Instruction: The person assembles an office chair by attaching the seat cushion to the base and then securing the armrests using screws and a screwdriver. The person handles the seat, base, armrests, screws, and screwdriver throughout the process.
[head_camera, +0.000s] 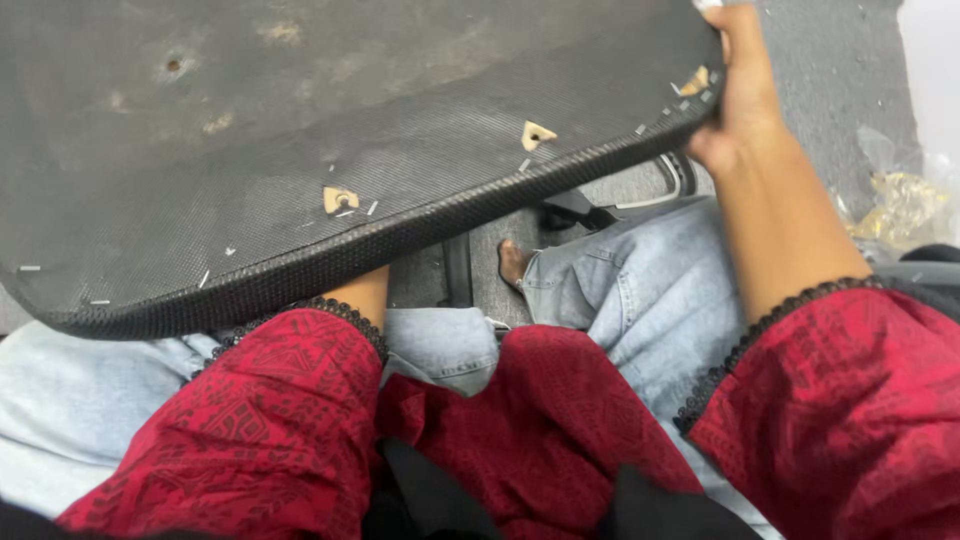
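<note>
Gripping the far-right edge of the dark fabric-covered panel, the right hand has its fingers clamped around the rim. The panel rests over the lap. The left hand is hidden beneath; its state cannot be told. Risk: protruding staples could scratch skin if the panel slips.

A large dark mesh-covered panel fills the upper left of the frame, tilted, staples and tan scraps near its curved edge.
</note>
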